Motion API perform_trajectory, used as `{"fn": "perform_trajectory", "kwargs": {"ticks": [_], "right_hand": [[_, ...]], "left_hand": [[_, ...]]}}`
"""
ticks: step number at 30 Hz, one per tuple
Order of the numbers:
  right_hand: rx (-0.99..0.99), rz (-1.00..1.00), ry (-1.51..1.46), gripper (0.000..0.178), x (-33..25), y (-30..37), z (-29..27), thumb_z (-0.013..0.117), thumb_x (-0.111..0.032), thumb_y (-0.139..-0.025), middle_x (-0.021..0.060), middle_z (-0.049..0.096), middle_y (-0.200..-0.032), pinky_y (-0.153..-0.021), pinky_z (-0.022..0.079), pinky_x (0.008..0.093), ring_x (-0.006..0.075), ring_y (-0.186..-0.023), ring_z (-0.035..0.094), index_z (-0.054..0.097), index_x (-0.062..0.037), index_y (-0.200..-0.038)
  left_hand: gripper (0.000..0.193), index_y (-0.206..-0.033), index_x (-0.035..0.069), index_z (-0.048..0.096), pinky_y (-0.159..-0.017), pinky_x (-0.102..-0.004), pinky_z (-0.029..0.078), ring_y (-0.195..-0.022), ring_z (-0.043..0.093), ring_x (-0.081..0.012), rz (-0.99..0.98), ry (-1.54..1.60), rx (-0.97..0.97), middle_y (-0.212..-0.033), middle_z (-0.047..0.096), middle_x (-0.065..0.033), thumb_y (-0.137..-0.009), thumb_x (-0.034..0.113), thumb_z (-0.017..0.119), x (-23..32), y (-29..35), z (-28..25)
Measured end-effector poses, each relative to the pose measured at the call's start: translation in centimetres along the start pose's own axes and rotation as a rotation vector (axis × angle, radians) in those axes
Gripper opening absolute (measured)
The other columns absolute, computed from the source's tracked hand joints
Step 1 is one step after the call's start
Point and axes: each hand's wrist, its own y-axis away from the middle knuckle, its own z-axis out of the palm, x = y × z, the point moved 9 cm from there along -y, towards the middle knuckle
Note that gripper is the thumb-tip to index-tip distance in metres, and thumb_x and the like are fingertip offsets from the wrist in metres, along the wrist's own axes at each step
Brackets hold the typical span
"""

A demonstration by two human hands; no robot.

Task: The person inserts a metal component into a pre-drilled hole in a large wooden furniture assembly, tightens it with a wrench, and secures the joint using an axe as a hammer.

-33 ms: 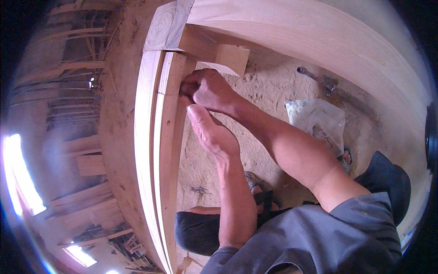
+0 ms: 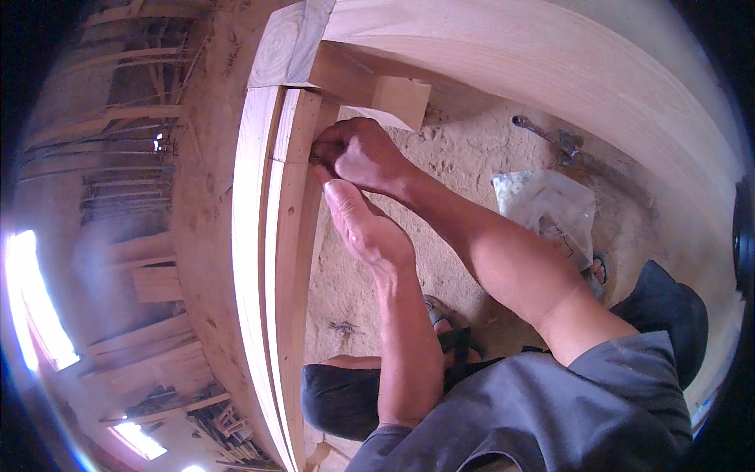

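Observation:
My right hand (image 2: 366, 157) is closed, its fingers curled against the inner side of a pale wooden post (image 2: 292, 208) near its upper end. Just below it is my left hand (image 2: 370, 228), with the thumb stretched along the closed hand and a fingertip reaching to the right hand's fingers. Most of the left fingers are hidden behind the thumb. Whatever the two hands pinch between them is too small or too covered to make out. A seam crosses the post beside the right hand, and a small round mark shows lower down.
A wide pale beam (image 2: 503, 55) arches across the top from a square block end (image 2: 279, 47). On the sandy floor lie a clear plastic bag (image 2: 550, 208), a wrench (image 2: 543, 134) and a long bar (image 2: 613, 177). Boards (image 2: 145, 346) lean at the left.

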Motion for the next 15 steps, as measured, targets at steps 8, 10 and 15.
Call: {"fn": "perform_trajectory", "kwargs": {"ticks": [8, 10, 15], "right_hand": [[0.099, 0.029, 0.164, 0.016, 0.5, 0.0, 0.1, 0.069, -0.016, -0.083, 0.0177, 0.073, -0.088, -0.074, 0.055, 0.0391, 0.0319, -0.079, 0.070, 0.077, -0.0066, -0.093], [0.145, -0.012, 0.126, 0.016, 0.0, 0.0, 0.7, 0.069, -0.016, -0.082, 0.0171, 0.072, -0.088, -0.074, 0.055, 0.0391, 0.0330, -0.079, 0.070, 0.077, -0.0070, -0.092], [0.162, -0.190, 0.246, 0.020, -0.3, -0.6, 1.2, 0.068, -0.012, -0.080, 0.0166, 0.073, -0.090, -0.077, 0.055, 0.0380, 0.0334, -0.081, 0.070, 0.076, -0.0075, -0.098]], "left_hand": [[0.053, -0.147, -0.002, 0.040, -0.113, -0.0374, 0.033, -0.132, 0.046, -0.0238, -0.023, 0.038, -0.003, -0.144, 0.049, -0.0148, -0.109, 0.034, 0.037, 0.7, -0.6, 0.3], [0.053, -0.148, 0.000, 0.039, -0.114, -0.0380, 0.033, -0.133, 0.046, -0.0245, -0.055, 0.106, 0.013, -0.145, 0.048, -0.0150, -0.109, 0.034, 0.036, 0.4, -1.0, -0.2], [0.063, -0.153, -0.006, 0.029, -0.117, -0.0367, 0.028, -0.138, 0.040, -0.0248, -0.090, 0.220, -0.039, -0.153, 0.038, -0.0168, -0.108, 0.037, 0.038, -0.4, -1.0, -0.2]]}}
